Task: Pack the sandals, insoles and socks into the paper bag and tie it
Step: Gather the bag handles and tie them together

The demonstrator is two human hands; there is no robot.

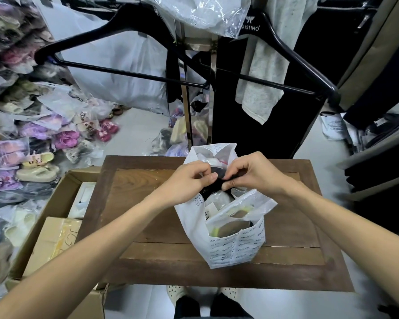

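Note:
A white printed paper bag (235, 249) stands upright on the wooden table (152, 222). Inside it I see plastic-wrapped items, one clear packet (242, 210) with a yellow and brown sandal sticking out of the top. Above the bag's mouth a black ribbon (219, 179) runs between my hands. My left hand (189, 180) pinches it from the left and my right hand (247, 173) pinches it from the right, fingers curled. The ribbon's ends are hidden by my fingers.
A cardboard box (55, 226) with flat packets sits left of the table. Bagged sandals (37, 162) are heaped on the floor at left. Black hangers (134, 72) and hanging clothes stand behind the table. My feet show below the table's near edge.

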